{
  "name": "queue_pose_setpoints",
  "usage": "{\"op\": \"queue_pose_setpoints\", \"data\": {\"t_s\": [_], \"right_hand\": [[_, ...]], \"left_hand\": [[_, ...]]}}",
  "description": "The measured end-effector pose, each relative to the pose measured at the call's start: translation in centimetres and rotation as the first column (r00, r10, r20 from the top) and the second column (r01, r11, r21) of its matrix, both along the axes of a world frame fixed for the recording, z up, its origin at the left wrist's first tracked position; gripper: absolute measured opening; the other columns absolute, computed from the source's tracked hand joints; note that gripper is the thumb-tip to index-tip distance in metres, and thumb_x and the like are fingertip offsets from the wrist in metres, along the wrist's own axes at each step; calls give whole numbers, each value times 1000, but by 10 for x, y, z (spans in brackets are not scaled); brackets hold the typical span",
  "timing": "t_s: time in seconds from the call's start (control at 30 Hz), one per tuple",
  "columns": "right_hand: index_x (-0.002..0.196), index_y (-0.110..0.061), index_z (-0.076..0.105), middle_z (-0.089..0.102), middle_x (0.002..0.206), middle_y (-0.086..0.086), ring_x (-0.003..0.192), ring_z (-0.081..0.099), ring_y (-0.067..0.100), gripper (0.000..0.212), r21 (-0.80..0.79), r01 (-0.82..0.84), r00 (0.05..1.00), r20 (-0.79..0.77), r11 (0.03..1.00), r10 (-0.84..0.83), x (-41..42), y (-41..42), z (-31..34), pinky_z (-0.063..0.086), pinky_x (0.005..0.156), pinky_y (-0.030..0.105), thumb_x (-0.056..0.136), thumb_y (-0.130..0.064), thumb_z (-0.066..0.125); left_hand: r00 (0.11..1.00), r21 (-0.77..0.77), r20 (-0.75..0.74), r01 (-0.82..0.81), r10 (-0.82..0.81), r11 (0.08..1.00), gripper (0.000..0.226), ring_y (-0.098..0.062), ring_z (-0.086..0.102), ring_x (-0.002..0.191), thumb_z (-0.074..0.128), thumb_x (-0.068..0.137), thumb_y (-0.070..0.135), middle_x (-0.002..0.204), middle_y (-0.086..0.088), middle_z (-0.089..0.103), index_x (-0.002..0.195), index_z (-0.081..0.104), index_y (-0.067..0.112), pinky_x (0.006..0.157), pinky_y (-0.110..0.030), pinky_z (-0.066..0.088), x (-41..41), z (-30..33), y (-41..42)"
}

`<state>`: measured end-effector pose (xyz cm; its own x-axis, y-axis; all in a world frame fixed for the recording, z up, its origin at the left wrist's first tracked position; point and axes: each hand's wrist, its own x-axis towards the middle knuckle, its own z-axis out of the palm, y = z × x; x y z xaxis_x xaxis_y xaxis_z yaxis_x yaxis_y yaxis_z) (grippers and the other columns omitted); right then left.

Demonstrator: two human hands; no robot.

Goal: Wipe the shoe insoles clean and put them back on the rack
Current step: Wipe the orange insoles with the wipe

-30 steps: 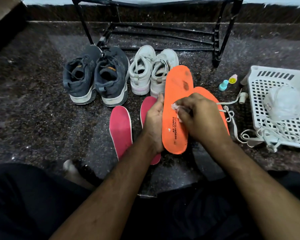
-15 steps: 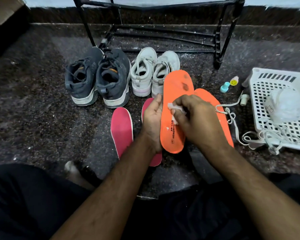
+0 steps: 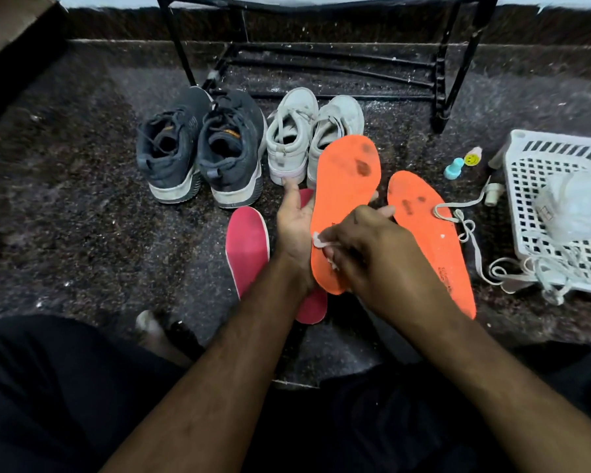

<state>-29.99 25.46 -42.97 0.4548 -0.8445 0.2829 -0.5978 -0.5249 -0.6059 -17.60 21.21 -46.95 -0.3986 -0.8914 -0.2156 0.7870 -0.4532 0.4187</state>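
My left hand (image 3: 292, 230) holds an orange insole (image 3: 345, 186) by its left edge, lifted off the floor, dark smudges near its toe. My right hand (image 3: 365, 254) presses a small white wipe (image 3: 321, 241) against the insole's heel end. A second orange insole (image 3: 430, 240) lies on the floor to the right, partly under my right forearm. Two pink insoles (image 3: 247, 244) lie on the left; one is mostly hidden under my left hand. The black metal shoe rack (image 3: 321, 52) stands at the back.
Grey sneakers (image 3: 198, 148) and white sneakers (image 3: 307, 134) stand in front of the rack. At the right is a white plastic basket (image 3: 539, 172) with a clear bag and laces trailing out. Small bottles (image 3: 458, 165) stand beside it. The floor is dark granite.
My right hand has slid the wipe down the orange insole from its middle towards the heel. The second orange insole shows more now.
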Motion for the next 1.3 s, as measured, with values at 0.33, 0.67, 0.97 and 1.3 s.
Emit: {"op": "queue_pose_setpoints", "data": {"t_s": [0.33,0.67,0.97,1.3], "right_hand": [[103,-19,71,61,90,2,87,62,25,18,-33,119,990,-73,992,-121,-6,-20,1,49,76,41,90,-25,61],[90,-22,71,61,74,-11,68,54,2,8,101,123,991,34,987,-127,-13,-8,5,38,67,12,85,-17,72],[92,-26,73,68,72,-13,67,62,3,14,206,-11,996,94,978,-9,-8,7,11,41,64,13,86,-13,71],[93,-19,67,61,81,-1,78,56,17,10,74,70,994,80,995,-76,1,-5,8,46,75,40,85,-19,61]], "left_hand": [[1000,-22,5,23,-23,999,93,-43,37,137,17,95,74,153,-29,32,156,24,4,116,-52,29,-10,1,1],[996,-2,29,80,-80,997,95,-46,44,131,27,94,74,135,-31,49,148,35,-3,116,-57,31,-15,-4,0],[997,20,-12,79,-79,997,82,-38,47,135,32,94,66,145,-27,49,120,68,-3,112,-47,34,-6,2,1],[994,22,28,105,-105,994,85,-32,52,127,30,94,67,136,-25,56,135,56,-2,108,-42,43,-11,7,4]]}}
